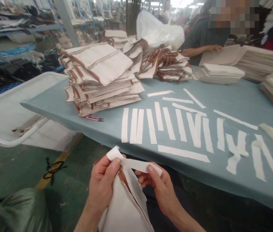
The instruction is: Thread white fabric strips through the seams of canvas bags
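Observation:
A white strip (136,164) is stretched between my two hands, in front of the table edge. My left hand (104,180) pinches its left part, where it bends over, against the top corner of a cream fabric piece (120,206). That piece has a brown edge and hangs down toward my lap. My right hand (159,185) grips the strip's other end between thumb and fingers. Several loose white strips (181,125) lie spread over the blue-grey table cover (112,124). Whether the strip is sticky, I cannot tell.
Stacked cream fabric pieces (102,64) with brown edges stand on the table, near pink thread snips (95,118). A white bin (54,133) is at the left. Across the table, a person's hand (214,48) touches more stacked pieces (259,61). A clear plastic bag (158,30) sits behind.

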`<state>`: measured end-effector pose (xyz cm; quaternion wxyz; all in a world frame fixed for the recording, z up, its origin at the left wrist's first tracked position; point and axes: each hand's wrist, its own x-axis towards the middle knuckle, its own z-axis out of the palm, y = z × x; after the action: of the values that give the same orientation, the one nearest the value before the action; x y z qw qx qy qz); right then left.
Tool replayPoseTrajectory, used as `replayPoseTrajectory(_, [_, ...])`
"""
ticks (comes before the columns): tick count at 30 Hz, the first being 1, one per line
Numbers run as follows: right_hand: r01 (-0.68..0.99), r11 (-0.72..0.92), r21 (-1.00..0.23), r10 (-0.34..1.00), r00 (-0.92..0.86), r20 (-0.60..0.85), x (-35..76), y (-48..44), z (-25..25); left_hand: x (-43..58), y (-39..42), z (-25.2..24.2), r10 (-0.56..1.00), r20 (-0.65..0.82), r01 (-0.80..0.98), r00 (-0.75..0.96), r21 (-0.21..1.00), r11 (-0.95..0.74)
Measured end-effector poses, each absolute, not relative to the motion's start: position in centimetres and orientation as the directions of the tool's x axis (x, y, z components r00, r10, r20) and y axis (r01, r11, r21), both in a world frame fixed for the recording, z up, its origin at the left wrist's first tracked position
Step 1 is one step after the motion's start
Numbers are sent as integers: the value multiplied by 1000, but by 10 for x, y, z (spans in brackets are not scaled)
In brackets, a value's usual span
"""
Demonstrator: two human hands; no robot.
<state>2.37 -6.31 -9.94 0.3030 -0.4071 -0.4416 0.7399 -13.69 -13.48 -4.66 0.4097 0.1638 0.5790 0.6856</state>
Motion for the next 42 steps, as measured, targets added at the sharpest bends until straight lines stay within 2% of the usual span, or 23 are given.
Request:
replayPoseTrajectory(2, [26,-330,-944,845,-437,-307,37,-59,-107,-136,-145,-40,773,-63,-17,-631,998,68])
replayPoseTrajectory(4, [117,-162,-980,916,-351,-193,49,-52,-104,-136,-152,-32,815,126,314,-565,947,72])
replayPoseTrajectory(6, [137,26,-990,930,-367,-26,55,-44,-87,-134,-156,-22,859,217,513,-465,856,62])
replayPoseTrajectory(9, [-41,208,-977,813,-548,196,45,-35,-49,-127,-154,-7,906,233,641,-355,766,54])
replayPoseTrajectory(11, [-167,224,-960,734,-619,279,31,-32,-25,-122,-150,1,919,268,702,-289,712,13])
replayPoseTrajectory(15, [-216,86,-973,727,-654,209,12,-33,-4,-114,-143,8,908,366,784,-203,616,-73])
replayPoseTrajectory(22, [-166,-126,-978,716,-698,27,12,-37,-2,-111,-138,10,870,422,769,-254,634,-83])
replayPoseTrajectory(26, [-218,-214,-952,698,-716,7,5,-39,3,-111,-144,4,876,381,736,-294,676,-47])
replayPoseTrajectory(28, [-298,-260,-919,713,-701,25,2,-37,3,-111,-149,0,833,314,633,-455,772,54])
replayPoseTrajectory(30, [-385,-291,-876,750,-660,41,0,-31,0,-114,-155,-6,737,207,447,-644,883,143])
replayPoseTrajectory(32, [-427,-295,-855,785,-618,38,1,-26,-7,-118,-161,-11,682,93,305,-725,932,197])
replayPoseTrajectory(34, [-387,-323,-864,780,-625,-12,2,-24,-19,-126,-168,-18,679,-23,231,-733,931,282])
replayPoseTrajectory(37, [-232,-435,-870,674,-725,-143,3,-31,-38,-140,-182,-28,665,-208,117,-718,905,409])
replayPoseTrajectory(42, [-86,-530,-844,533,-807,-253,-2,-62,-51,-161,-203,-40,658,-312,8,-685,901,435])
